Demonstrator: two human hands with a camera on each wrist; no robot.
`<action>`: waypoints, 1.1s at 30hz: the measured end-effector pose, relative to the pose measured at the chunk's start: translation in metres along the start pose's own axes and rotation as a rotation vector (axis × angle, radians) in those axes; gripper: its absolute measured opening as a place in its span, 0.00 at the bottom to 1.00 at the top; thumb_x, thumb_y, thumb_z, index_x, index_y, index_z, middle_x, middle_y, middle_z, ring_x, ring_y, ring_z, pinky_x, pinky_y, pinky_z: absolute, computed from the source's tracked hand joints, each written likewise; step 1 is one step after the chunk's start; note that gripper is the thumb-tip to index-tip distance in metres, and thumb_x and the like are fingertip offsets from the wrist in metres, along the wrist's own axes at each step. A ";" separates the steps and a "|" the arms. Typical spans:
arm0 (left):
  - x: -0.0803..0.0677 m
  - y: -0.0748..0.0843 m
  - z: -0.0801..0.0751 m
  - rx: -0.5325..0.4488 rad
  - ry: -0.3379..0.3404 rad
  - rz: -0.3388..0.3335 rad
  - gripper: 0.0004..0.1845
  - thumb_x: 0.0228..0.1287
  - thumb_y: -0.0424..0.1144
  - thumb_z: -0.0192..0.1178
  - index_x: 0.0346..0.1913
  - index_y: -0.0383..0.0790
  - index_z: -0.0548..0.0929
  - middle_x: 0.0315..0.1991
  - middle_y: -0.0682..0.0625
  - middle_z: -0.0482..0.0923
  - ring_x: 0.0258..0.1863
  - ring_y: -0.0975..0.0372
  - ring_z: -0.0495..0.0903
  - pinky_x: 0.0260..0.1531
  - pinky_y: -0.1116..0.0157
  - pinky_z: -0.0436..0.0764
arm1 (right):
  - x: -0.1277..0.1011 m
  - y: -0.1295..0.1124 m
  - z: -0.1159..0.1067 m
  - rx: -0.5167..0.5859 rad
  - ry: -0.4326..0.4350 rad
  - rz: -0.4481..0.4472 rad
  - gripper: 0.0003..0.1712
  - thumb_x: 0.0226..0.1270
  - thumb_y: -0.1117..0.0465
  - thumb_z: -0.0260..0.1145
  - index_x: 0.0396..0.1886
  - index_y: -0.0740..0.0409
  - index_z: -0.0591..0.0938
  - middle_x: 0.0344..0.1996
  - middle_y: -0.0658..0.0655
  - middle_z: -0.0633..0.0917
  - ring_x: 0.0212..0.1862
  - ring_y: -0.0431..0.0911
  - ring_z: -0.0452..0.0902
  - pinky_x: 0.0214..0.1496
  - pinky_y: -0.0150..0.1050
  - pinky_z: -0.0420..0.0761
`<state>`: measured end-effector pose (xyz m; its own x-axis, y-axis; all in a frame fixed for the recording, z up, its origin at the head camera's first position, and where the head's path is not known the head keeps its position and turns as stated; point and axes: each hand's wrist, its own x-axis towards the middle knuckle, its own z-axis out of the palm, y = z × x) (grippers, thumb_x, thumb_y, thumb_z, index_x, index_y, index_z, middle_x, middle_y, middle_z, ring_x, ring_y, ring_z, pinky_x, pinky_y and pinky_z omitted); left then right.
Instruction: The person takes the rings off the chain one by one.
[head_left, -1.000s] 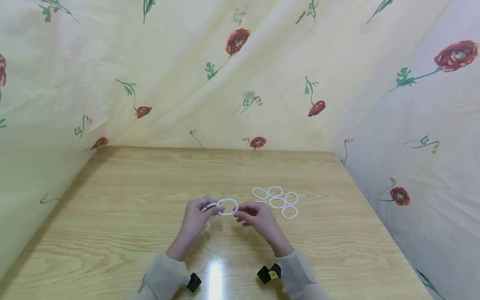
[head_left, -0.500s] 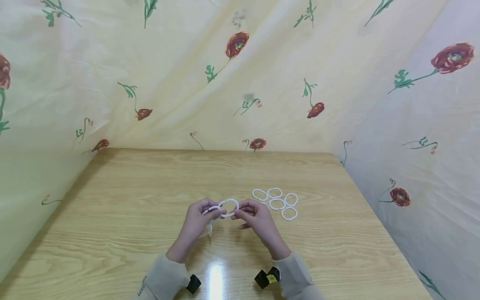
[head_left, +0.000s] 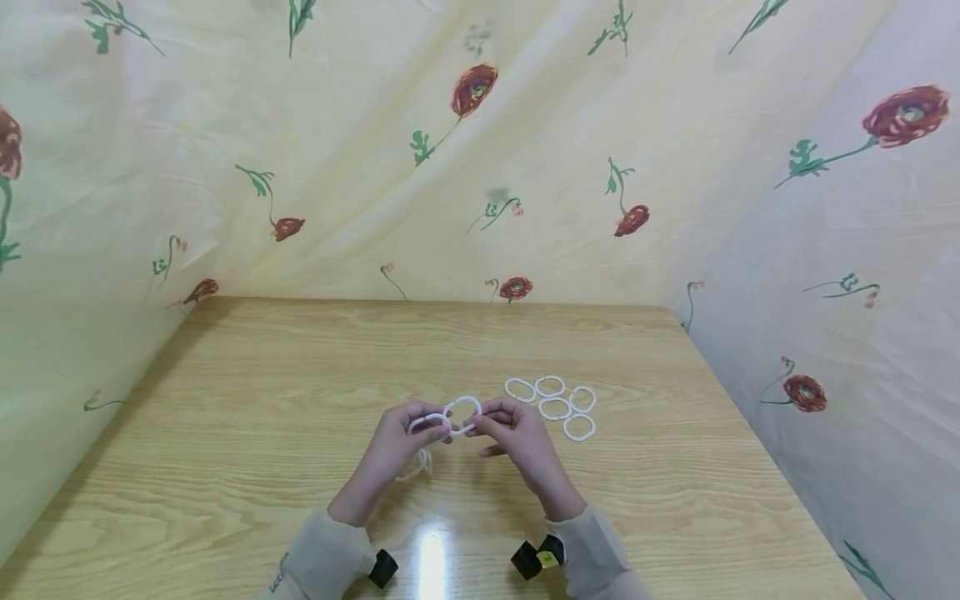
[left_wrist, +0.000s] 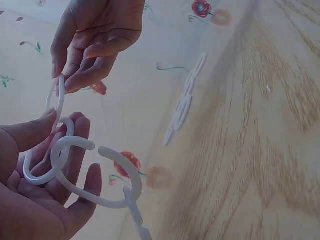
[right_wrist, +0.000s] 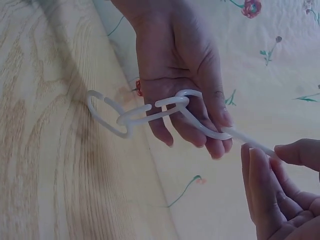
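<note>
In the head view my left hand [head_left: 396,437] pinches a white plastic oval link [head_left: 426,417] between thumb and fingers. My right hand [head_left: 519,435] pinches another white link [head_left: 463,398] by its right side. In the left wrist view this right-hand link [left_wrist: 61,97] meets the left-hand link [left_wrist: 40,179] beside the left thumb; whether it is fully hooked in, I cannot tell. From the left-hand link hangs a short chain of linked ovals; one link [left_wrist: 134,172] shows a small gap in its side. The right wrist view shows the chain's end link [right_wrist: 94,114] too.
Several loose white links [head_left: 579,427] lie on the wooden table [head_left: 300,358] beyond and to the right of the hands. Flower-patterned cloth [head_left: 360,150] stands behind the table and along both sides.
The right-hand link has tilted and shifted slightly right. My left hand has moved a little to the right, and more of the chain hanging below it shows. Both hands keep their pinch.
</note>
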<state>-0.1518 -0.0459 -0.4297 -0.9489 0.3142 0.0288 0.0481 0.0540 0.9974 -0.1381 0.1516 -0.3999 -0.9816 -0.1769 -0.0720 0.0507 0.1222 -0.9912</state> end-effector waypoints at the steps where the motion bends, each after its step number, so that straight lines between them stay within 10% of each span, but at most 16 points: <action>1: 0.000 0.000 0.000 0.000 -0.008 0.003 0.17 0.64 0.32 0.63 0.52 0.23 0.78 0.44 0.33 0.83 0.37 0.59 0.87 0.46 0.69 0.85 | 0.000 -0.001 0.000 0.002 0.006 0.003 0.14 0.67 0.64 0.65 0.44 0.72 0.78 0.37 0.57 0.89 0.36 0.38 0.84 0.33 0.35 0.87; 22: -0.005 -0.005 -0.010 -0.109 -0.028 0.030 0.16 0.64 0.30 0.61 0.48 0.18 0.77 0.44 0.28 0.82 0.32 0.68 0.85 0.45 0.70 0.85 | 0.003 -0.006 -0.008 0.084 0.162 0.045 0.12 0.67 0.68 0.62 0.46 0.75 0.77 0.39 0.61 0.88 0.35 0.40 0.84 0.30 0.31 0.85; 33: -0.007 -0.005 -0.012 -0.167 0.021 0.050 0.14 0.64 0.28 0.60 0.46 0.17 0.77 0.37 0.46 0.86 0.33 0.67 0.84 0.44 0.67 0.86 | 0.002 -0.007 -0.010 0.107 0.159 0.053 0.10 0.68 0.67 0.62 0.44 0.71 0.79 0.38 0.62 0.88 0.34 0.39 0.85 0.28 0.30 0.85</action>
<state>-0.1494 -0.0593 -0.4346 -0.9532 0.2922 0.0780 0.0444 -0.1200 0.9918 -0.1423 0.1601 -0.3919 -0.9933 -0.0154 -0.1147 0.1144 0.0208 -0.9932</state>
